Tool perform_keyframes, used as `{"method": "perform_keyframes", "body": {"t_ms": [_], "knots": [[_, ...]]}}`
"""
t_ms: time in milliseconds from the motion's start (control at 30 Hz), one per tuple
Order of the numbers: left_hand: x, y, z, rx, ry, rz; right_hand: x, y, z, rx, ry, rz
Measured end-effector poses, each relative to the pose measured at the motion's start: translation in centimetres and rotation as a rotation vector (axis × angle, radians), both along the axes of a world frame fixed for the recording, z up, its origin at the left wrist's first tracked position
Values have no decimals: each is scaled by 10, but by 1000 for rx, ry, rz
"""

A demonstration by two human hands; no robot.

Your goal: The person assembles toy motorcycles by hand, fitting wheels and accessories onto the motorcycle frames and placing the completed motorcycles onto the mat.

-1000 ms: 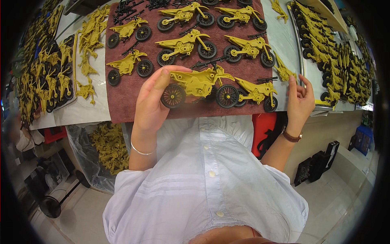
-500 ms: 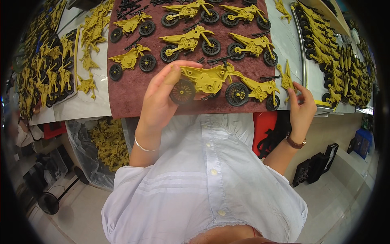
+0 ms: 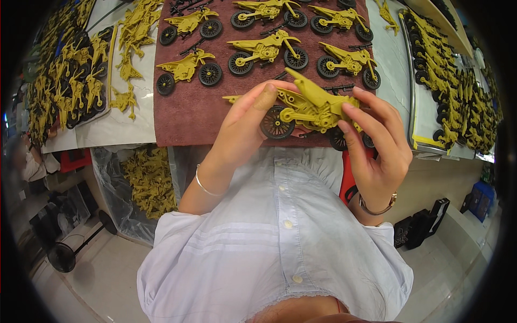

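Note:
Close in front of me, my left hand [image 3: 243,125] grips a yellow toy motorcycle [image 3: 278,124] near its black spoked rear wheel. My right hand [image 3: 381,141] pinches a yellow plastic body part [image 3: 316,95] between thumb and fingers. That part lies against the motorcycle's side and covers some of it. Whether the two are joined, I cannot tell. My right fingers hide the front end of the motorcycle, and part of another toy lies behind both hands.
Toy motorcycles [image 3: 264,47] lie in rows on a maroon cloth [image 3: 180,121]. Loose yellow parts [image 3: 126,99] are piled at left. Trays of assembled toys stand on both sides, the right one with a yellow edge [image 3: 431,144]. Below left, a plastic-lined container [image 3: 107,177] holds yellow parts.
My right hand has come left from the table's right side, bringing the yellow body part against the motorcycle. My left hand still grips the motorcycle, which is now partly covered.

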State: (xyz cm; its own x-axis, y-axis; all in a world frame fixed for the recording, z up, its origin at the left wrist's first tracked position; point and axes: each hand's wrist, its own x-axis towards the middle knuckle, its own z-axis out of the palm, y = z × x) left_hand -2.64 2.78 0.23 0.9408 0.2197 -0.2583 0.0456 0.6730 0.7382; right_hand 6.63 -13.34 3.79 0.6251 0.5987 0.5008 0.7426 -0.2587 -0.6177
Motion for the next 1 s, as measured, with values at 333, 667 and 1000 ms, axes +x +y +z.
{"method": "perform_keyframes", "body": {"t_ms": [333, 667, 1000], "knots": [[-1, 2, -1, 101, -38, -44, -2, 3, 2, -90, 0, 71], [-3, 3, -5, 179, -79, -31, -2, 0, 2, -113, 25, 95], [-4, 5, -6, 148, -86, -51, -1, 0, -2, -92, 45, 99]]}}
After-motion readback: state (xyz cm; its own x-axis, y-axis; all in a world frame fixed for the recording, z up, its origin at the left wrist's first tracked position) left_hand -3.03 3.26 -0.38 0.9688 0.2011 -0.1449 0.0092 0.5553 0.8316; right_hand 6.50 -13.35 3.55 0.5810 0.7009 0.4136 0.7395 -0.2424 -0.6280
